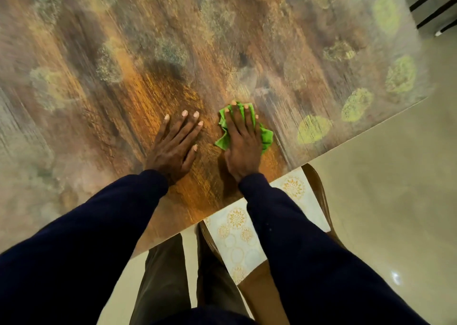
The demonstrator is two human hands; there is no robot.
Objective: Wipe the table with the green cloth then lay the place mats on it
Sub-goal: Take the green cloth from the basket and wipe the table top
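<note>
Dark sleeves (296, 250); place mats (237, 238) seemingly on chair (262, 297); right hand (243, 149) presses green cloth (267, 136).

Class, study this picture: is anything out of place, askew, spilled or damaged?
Nothing looks spilled or damaged. The place mats lie on the chair seat below the edge of the table, which suits wiping first. The right hand presses the green cloth on the table; the left hand rests flat beside it.
</note>
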